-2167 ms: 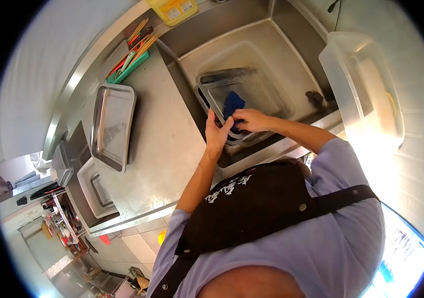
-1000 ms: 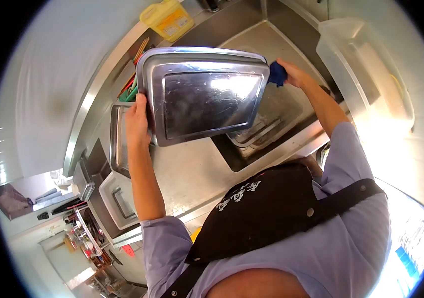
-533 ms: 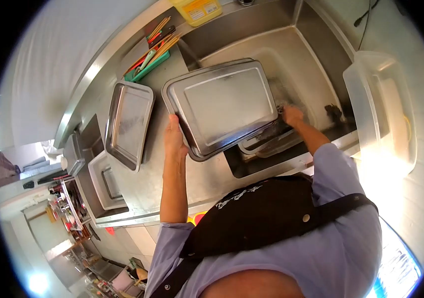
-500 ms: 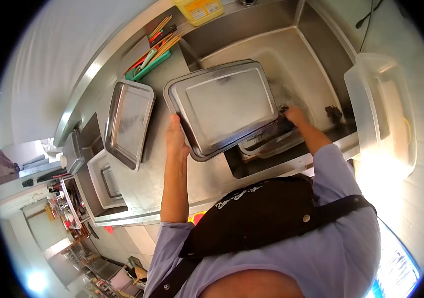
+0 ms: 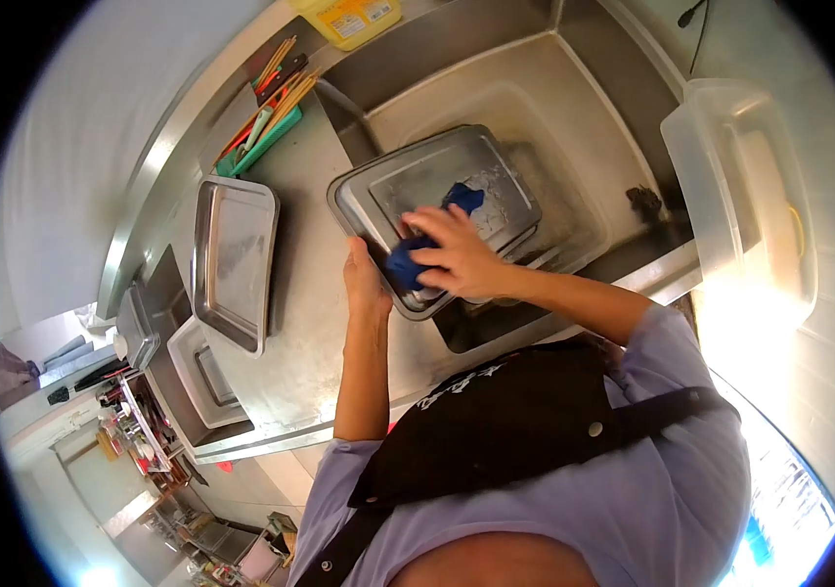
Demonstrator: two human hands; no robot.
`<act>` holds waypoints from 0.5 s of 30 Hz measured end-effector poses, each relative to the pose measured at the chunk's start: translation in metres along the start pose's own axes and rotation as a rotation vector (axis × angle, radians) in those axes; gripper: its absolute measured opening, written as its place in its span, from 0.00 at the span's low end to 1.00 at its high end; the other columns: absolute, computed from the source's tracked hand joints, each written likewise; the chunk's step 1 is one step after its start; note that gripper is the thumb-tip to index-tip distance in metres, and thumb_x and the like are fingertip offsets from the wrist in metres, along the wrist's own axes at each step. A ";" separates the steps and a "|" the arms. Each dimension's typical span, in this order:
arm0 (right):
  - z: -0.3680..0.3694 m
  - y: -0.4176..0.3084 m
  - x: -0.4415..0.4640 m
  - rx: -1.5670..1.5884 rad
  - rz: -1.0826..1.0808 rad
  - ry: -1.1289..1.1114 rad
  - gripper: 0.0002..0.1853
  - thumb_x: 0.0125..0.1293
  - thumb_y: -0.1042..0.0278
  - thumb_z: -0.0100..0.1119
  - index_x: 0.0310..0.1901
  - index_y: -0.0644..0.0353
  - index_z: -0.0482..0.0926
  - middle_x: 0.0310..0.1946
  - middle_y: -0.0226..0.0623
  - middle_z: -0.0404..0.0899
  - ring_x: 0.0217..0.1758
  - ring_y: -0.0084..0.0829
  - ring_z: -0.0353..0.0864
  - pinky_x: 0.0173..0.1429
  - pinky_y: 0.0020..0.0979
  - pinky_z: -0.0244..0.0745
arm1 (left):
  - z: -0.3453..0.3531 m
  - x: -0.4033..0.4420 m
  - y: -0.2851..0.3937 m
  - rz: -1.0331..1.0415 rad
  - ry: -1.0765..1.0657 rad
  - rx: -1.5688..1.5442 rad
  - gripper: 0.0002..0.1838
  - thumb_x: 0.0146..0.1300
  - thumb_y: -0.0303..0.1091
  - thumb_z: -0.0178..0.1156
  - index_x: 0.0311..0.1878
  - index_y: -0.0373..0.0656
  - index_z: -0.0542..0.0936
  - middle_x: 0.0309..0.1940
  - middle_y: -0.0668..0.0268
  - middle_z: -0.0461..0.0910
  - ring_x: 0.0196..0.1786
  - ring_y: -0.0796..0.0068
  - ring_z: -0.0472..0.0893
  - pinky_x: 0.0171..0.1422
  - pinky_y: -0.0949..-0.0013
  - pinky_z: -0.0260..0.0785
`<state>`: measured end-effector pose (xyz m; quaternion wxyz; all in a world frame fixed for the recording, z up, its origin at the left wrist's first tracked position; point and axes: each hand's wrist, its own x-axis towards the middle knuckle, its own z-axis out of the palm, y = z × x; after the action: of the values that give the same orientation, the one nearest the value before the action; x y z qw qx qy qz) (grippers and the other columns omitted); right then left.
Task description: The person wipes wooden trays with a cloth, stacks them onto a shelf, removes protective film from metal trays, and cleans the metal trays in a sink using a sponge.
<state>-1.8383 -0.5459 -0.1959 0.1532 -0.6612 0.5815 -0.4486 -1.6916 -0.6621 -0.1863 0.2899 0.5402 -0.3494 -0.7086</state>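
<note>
A rectangular metal tray point(image 5: 393, 186) is tilted over the near left edge of the sink, its broad flat face toward me. My left hand point(image 5: 367, 282) is closed on the tray's left rim, thumb up along the edge. Pressed on the face of the tray is a dark blue cloth point(image 5: 408, 264), bunched under the curled fingers of my right hand point(image 5: 461, 256). Another part of blue cloth shows beyond the fingers; whether it is the same piece I cannot tell. Wet, sudsy streaks lie on the metal to its right.
The steel sink point(image 5: 584, 98) holds water and a dark scrubber-like lump point(image 5: 644, 203). A second metal tray point(image 5: 234, 264) rests on the steel counter point(image 5: 315, 333). Behind are a green basket of chopsticks point(image 5: 261, 142) and a yellow jug point(image 5: 349, 20). A clear plastic bin point(image 5: 740, 196) stands right.
My right hand has come up from the water beside the tray onto its face, now with blue cloth. Wet streaks have appeared there. My left hand still grips the rim.
</note>
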 end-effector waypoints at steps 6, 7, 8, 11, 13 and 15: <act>0.043 0.062 0.041 -0.244 0.148 0.103 0.24 0.62 0.48 0.54 0.48 0.61 0.76 0.68 0.43 0.60 0.73 0.43 0.53 0.71 0.58 0.41 | -0.014 0.011 -0.034 0.150 0.059 0.155 0.17 0.74 0.43 0.44 0.38 0.39 0.73 0.31 0.72 0.73 0.34 0.81 0.70 0.39 0.75 0.65; 0.043 0.079 0.048 -0.275 0.209 0.128 0.25 0.63 0.47 0.52 0.50 0.61 0.76 0.68 0.42 0.60 0.73 0.43 0.53 0.71 0.58 0.42 | -0.015 0.017 -0.039 0.160 0.059 0.162 0.17 0.74 0.43 0.44 0.38 0.39 0.73 0.30 0.72 0.73 0.34 0.81 0.69 0.39 0.75 0.64; 0.041 0.098 0.055 -0.307 0.265 0.156 0.26 0.64 0.46 0.50 0.51 0.60 0.75 0.68 0.42 0.60 0.73 0.42 0.54 0.71 0.59 0.42 | -0.013 0.021 -0.042 0.175 0.057 0.166 0.17 0.74 0.43 0.44 0.37 0.39 0.73 0.29 0.73 0.72 0.33 0.82 0.69 0.38 0.75 0.64; 0.036 0.163 0.053 -0.484 0.466 0.257 0.27 0.67 0.43 0.43 0.54 0.57 0.73 0.65 0.42 0.65 0.70 0.40 0.59 0.68 0.62 0.45 | -0.005 0.015 -0.040 0.213 0.105 0.138 0.17 0.74 0.43 0.45 0.37 0.38 0.74 0.29 0.72 0.73 0.33 0.82 0.69 0.38 0.75 0.64; 0.017 0.191 0.040 -0.515 0.694 0.214 0.29 0.69 0.42 0.38 0.58 0.57 0.69 0.63 0.43 0.67 0.68 0.43 0.62 0.67 0.61 0.48 | -0.002 0.016 -0.041 0.208 0.121 0.111 0.18 0.73 0.43 0.46 0.37 0.38 0.74 0.29 0.72 0.73 0.33 0.81 0.69 0.38 0.75 0.64; -0.008 0.207 0.018 -0.233 0.994 0.163 0.32 0.69 0.40 0.37 0.64 0.58 0.65 0.66 0.46 0.63 0.70 0.46 0.60 0.70 0.52 0.49 | -0.008 0.021 -0.044 0.216 0.131 0.169 0.18 0.73 0.43 0.46 0.37 0.37 0.75 0.29 0.71 0.74 0.32 0.81 0.69 0.37 0.75 0.65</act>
<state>-1.9770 -0.6168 -0.3339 0.2274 -0.2803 0.8816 -0.3041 -1.6902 -0.6542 -0.2346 0.3401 0.5672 -0.4442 -0.6044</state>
